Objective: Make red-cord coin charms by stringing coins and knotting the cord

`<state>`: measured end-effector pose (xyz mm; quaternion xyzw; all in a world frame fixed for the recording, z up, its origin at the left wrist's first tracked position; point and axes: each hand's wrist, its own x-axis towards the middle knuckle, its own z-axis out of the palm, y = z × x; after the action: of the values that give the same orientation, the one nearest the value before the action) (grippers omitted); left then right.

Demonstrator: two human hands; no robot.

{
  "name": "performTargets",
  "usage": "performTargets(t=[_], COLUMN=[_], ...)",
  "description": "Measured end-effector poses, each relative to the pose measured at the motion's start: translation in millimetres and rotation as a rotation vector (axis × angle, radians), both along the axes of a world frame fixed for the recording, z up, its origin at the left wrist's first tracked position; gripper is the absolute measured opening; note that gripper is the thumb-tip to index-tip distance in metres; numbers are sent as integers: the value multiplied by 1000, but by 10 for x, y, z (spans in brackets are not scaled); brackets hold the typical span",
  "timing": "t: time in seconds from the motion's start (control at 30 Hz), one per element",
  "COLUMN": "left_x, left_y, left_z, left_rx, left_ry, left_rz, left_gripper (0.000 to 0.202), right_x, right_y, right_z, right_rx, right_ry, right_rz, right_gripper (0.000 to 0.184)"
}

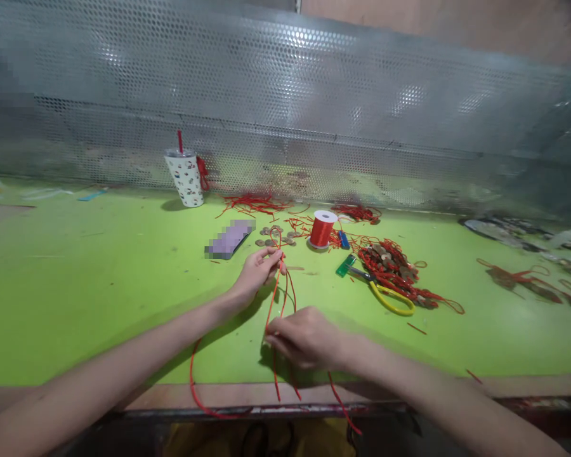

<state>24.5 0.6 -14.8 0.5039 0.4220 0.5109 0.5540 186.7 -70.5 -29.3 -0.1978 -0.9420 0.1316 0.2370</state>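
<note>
My left hand [259,271] pinches the upper part of a red cord [280,298] above the green table [99,285]. My right hand [307,336] is closed on the same cord lower down, near the table's front edge. The cord runs taut between both hands in a couple of strands. Its loose ends hang over the front edge. Several small coins [271,236] lie just beyond my left hand.
A red thread spool [321,228] stands behind the coins. Yellow-handled scissors [390,298], a green lighter [345,265] and a heap of red knotted coin pieces [390,263] lie to the right. A patterned cup with a straw [186,174] and a phone [228,240] sit left. A perforated metal wall [285,114] backs the table.
</note>
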Motion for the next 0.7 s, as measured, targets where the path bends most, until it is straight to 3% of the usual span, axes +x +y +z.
performTargets(t=[0.1, 0.2, 0.27, 0.37, 0.43, 0.53, 0.63, 0.7], left_x=[-11, -10, -6, 7, 20, 46, 68, 75], left_y=[2, -20, -45, -86, -113, -158, -216, -255], left_z=[-16, -34, -30, -1, 24, 44, 41, 32], left_rx=[-37, -67, -72, -53, -31, 10, 41, 54], left_ry=[-18, -37, -42, -8, 18, 50, 87, 121], left_rz=[-32, -58, -63, -68, -76, -103, -152, -176], left_gripper=[38, 39, 40, 42, 43, 45, 47, 46], right_x=[-42, -6, 54, 139, 161, 133, 78, 56], right_y=[-144, -142, -23, 251, 409, 516, 514, 502], right_z=[3, 82, 123, 125, 93, 30, -18, -33], right_rx=[108, -13, -143, -263, -395, -725, -1087, -1209], right_ry=[-48, 68, 206, 522, 635, 711, 762, 799], right_rz=[243, 376, 249, -215, -383, -356, -250, -263], right_gripper=[35, 36, 30, 18, 17, 33, 29, 26])
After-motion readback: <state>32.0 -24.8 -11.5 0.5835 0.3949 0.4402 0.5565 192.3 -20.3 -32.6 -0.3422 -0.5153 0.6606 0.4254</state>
